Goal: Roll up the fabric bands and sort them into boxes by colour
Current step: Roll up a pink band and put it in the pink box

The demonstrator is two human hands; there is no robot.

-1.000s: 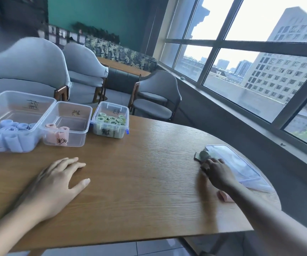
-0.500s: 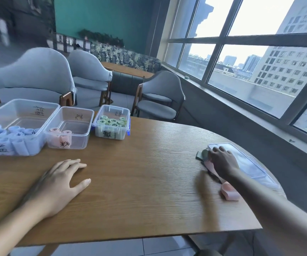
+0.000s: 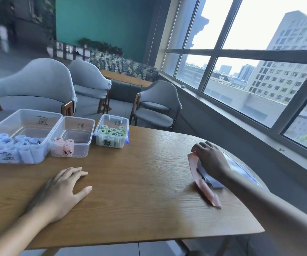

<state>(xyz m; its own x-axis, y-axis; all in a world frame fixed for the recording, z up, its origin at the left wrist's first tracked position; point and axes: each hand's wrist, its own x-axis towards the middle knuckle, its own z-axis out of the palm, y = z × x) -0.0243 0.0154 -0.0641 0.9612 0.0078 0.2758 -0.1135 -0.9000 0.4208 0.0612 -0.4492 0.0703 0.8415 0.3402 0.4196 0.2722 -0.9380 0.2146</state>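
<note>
We see the right hand [image 3: 209, 159] at the far right of the bench [image 3: 139, 182], fingers curled over the top end of a pink band [image 3: 202, 183] and pinching it. The band hangs off the fingers and trails toward us, its near end lying flat on the wood. Under the wrist lies a pale bluish band [image 3: 210, 180], partly hidden, beside a clear lid [image 3: 241, 169] near the bench's right edge. The left hand [image 3: 62, 191] rests flat on the bench at near left, fingers straight and spread, holding nothing.

At far left three clear boxes stand in a row. The big left box [image 3: 19, 122] holds blue rolls [image 3: 10, 143]. The middle box [image 3: 82, 130] touches it and holds a few pink rolls [image 3: 62, 143]. The small box [image 3: 115, 121] with blue clips, just right of it, is packed with green rolls [image 3: 112, 131]. Each box carries a handwritten label; we can't read them. Grey chairs [image 3: 158, 104] stand beyond the bench, with windows [image 3: 259, 71] at right.
</note>
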